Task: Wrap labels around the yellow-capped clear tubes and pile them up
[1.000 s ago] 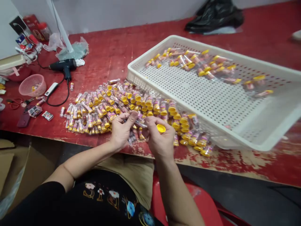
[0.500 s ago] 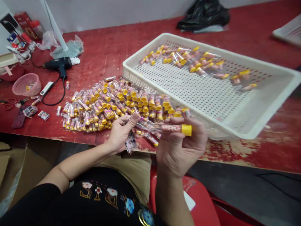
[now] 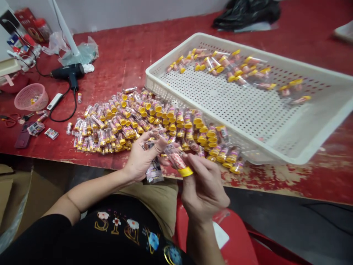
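Observation:
My left hand (image 3: 141, 156) pinches clear printed plastic wrappers (image 3: 154, 172), which hang below its fingers at the table's front edge. Just right of it, my right hand (image 3: 205, 184) has closed fingers on a small clear tube (image 3: 176, 159) with pink and white contents and a yellow cap (image 3: 185, 172). The capped end tilts down toward me, and the other end meets the clear plastic at my left fingertips. Behind both hands lies a big pile of wrapped yellow-capped tubes (image 3: 118, 123).
A white perforated tray (image 3: 237, 147) with several capped tubes stands right of the pile. On the red table (image 3: 118, 55) are a black heat gun (image 3: 68, 73) with its cord, a pink basket (image 3: 31, 97), scissors (image 3: 10, 120) and a black plastic bag (image 3: 248, 14).
My right hand has turned and shifted left and down. The tube went from lying level, cap to the right, to slanting down beside my left fingers. The view has shifted slightly.

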